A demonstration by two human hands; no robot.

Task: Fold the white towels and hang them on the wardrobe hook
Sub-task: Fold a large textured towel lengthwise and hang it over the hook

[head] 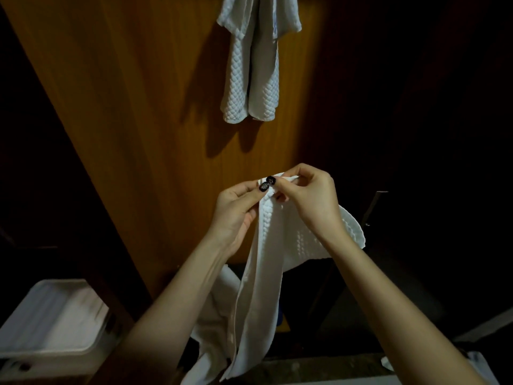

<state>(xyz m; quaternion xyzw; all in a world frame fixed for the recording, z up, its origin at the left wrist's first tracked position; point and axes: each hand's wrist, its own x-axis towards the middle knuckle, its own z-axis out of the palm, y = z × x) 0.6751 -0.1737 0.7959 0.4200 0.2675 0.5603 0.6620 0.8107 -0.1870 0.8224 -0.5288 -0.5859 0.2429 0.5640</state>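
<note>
Wardrobe panel (144, 112): a flat, orange-brown wood surface with vertical grain. It fills the upper centre of the view. The room on both sides of it is dark, and little detail shows there.

Held towel (261, 273): white cloth with a raised waffle or diamond weave and a plain hemmed edge. It is in front of the lower part of the panel, suspended from its top end. Its long axis is near vertical, with the top at the hands and the lower end pointing down toward the bottom of the view. It hangs as a narrow folded strip. A wider section fans out to the right, behind the right wrist.

Hanging towels (249, 79): white cloth of the same quilted diamond weave. They lie against the panel at top centre with the long axis vertical and the rounded folded ends pointing down. Their top runs out of view, so the attachment point cannot be seen. They are well apart from the held towel.

Tray (41, 315): white, shallow, with rounded corners, at lower left.

Left hand (236, 209) and right hand (308, 195): both pinch the top edge of the held towel, thumb against curled fingers. The two thumbs are just beside each other and have dark-painted nails.
</note>
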